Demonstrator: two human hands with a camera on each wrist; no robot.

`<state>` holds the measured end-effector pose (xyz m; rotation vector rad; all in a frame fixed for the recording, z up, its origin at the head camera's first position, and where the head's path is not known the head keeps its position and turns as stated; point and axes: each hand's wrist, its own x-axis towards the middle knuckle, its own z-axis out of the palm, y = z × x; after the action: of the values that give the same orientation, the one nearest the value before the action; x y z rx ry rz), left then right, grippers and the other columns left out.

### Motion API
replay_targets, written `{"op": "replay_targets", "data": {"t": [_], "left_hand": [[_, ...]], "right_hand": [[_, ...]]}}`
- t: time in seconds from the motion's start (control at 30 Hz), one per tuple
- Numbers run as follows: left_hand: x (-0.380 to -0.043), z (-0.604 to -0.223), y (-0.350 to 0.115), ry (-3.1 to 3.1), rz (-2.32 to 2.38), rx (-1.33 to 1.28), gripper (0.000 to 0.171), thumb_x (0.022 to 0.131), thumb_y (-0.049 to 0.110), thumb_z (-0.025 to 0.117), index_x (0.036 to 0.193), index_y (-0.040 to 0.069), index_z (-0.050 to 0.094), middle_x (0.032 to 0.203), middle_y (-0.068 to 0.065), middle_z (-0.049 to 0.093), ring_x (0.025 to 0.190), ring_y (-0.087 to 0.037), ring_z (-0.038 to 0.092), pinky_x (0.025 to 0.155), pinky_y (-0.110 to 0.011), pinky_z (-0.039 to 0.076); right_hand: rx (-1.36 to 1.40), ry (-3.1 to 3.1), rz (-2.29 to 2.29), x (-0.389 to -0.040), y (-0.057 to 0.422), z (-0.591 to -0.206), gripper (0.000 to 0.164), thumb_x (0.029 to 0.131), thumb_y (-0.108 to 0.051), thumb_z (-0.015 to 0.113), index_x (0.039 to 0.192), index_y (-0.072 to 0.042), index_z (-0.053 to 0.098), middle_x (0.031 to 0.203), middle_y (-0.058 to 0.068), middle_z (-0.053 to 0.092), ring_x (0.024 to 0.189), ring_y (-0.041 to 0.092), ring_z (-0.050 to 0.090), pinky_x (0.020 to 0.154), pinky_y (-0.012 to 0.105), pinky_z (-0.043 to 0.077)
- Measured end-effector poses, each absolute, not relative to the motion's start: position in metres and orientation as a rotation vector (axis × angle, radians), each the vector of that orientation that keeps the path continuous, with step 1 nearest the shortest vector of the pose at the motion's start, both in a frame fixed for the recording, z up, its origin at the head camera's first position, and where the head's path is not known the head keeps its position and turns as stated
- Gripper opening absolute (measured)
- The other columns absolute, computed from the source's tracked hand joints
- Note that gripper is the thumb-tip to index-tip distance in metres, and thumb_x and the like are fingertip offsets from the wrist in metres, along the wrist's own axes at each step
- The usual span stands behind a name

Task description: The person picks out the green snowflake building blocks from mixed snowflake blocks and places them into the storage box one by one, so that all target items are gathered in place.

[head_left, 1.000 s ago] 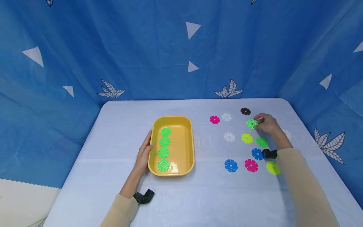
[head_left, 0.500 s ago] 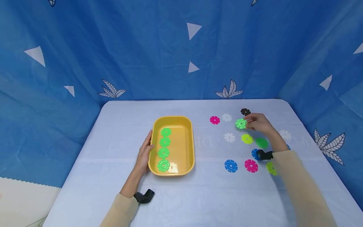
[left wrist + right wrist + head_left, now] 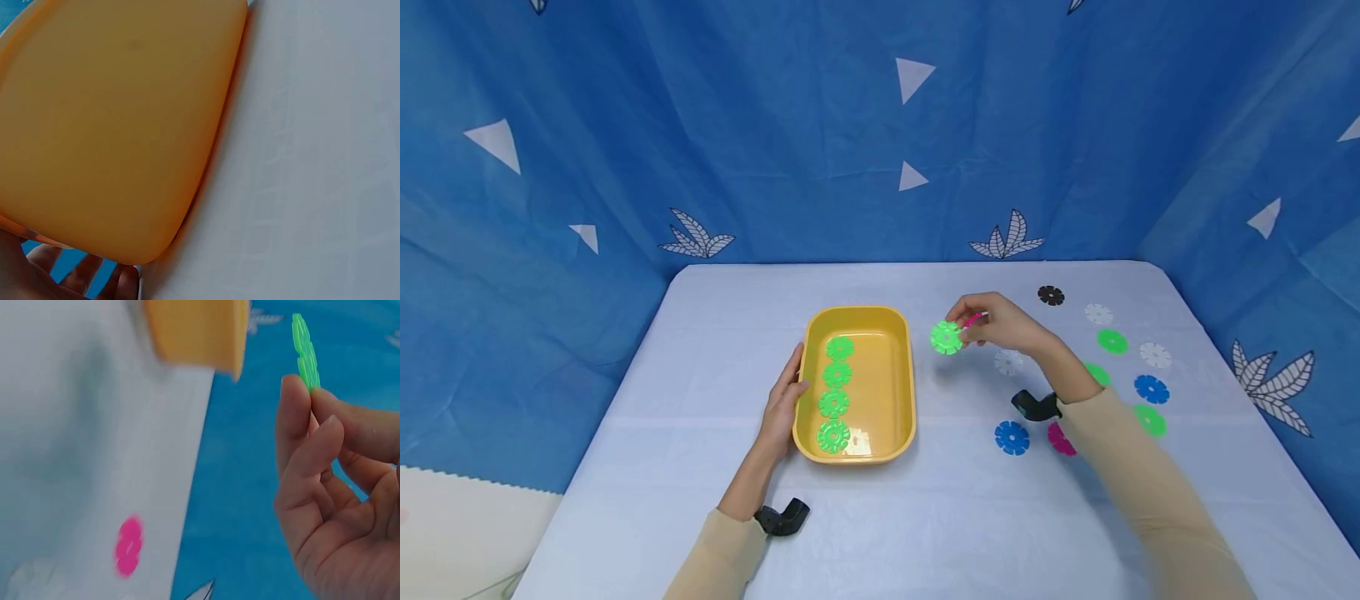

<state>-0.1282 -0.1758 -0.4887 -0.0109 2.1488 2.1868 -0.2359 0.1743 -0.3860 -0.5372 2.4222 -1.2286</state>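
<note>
Head view: my right grip pinches a green disc in the air, the yellow tray between it and my left grip, which holds its side. Four green discs already line it; this one I judge unplaced, with more green ones right of my right grip on the counter

1. Table, white-covered; far edge at 12 o'clock;
2. Yellow tray, resting at the dial's hub;
3. Black disc; 2 o'clock;
4. White discs, three; 2–3 o'clock;
5. Green discs, three; 3 o'clock;
6. Blue discs, two; 3–4 o'clock;
7. Pink discs, two, partly hidden; 2 and 3–4 o'clock.
</note>
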Motion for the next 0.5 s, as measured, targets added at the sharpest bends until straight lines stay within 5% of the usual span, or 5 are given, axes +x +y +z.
{"op": "replay_targets", "data": {"t": [0.2, 0.37, 0.5], "left_hand": [[-0.128, -0.488, -0.175, 2.145, 2.190, -0.016, 0.060, 0.102, 0.012, 0.032, 0.157, 0.031, 0.018, 0.163, 0.012, 0.013, 0.151, -0.010, 0.010, 0.116, -0.015, 0.020], [-0.128, -0.487, -0.175, 2.144, 2.186, -0.031, 0.060, 0.102, 0.011, 0.032, 0.157, 0.033, 0.019, 0.163, 0.012, 0.014, 0.151, -0.010, 0.011, 0.120, -0.026, 0.018], [-0.127, -0.487, -0.175, 2.144, 2.181, -0.035, 0.060, 0.102, 0.011, 0.032, 0.157, 0.033, 0.019, 0.163, 0.011, 0.014, 0.151, -0.011, 0.011, 0.113, -0.013, 0.024]], "right_hand": [[-0.843, 2.225, -1.162, -0.225, 0.119, -0.373, 0.023, 0.085, 0.008, 0.066, 0.105, -0.004, 0.068, 0.097, 0.012, 0.064, 0.077, 0.031, 0.062, 0.067, 0.040, 0.058], [-1.058, 2.143, -0.995, -0.216, 0.081, -0.382, 0.020, 0.085, 0.007, 0.067, 0.101, -0.006, 0.068, 0.092, 0.006, 0.065, 0.077, 0.017, 0.060, 0.069, 0.031, 0.057], [-1.147, 2.122, -0.859, -0.210, 0.060, -0.392, 0.020, 0.086, 0.008, 0.064, 0.098, -0.008, 0.068, 0.090, 0.004, 0.065, 0.078, 0.011, 0.058, 0.067, 0.021, 0.054]]}}
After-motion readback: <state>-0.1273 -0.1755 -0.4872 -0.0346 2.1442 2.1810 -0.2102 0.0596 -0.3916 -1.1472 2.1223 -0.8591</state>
